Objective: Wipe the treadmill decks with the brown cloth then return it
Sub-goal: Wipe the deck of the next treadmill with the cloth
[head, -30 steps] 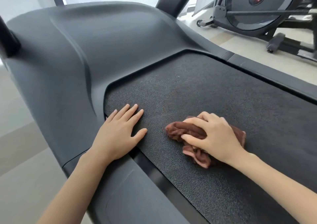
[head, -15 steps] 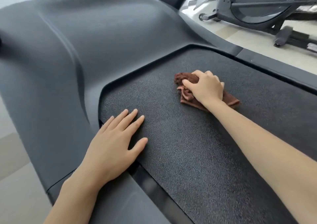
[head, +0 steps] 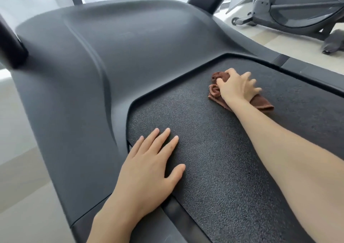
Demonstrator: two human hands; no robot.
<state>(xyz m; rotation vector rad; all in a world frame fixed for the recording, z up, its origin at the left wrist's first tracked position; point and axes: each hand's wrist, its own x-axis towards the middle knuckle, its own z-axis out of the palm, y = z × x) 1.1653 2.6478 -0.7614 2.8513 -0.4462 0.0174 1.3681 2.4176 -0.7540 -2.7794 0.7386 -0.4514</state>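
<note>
Two hands are on the black textured treadmill deck [head: 223, 168]. Nearest to you, your left hand [head: 149, 170] lies flat with straight fingers, pressing the deck and holding nothing. Farther out, your right hand [head: 236, 88] clenches the crumpled brown terry cloth [head: 262, 104]. It lies under your palm, bunched ahead of the thumb, with its tail pointing back past the little finger. Beyond your fingertips a narrow strip of deck remains before the smooth grey plastic motor cover [head: 139, 60], and the right hand is the nearer to it. No container shows.
</note>
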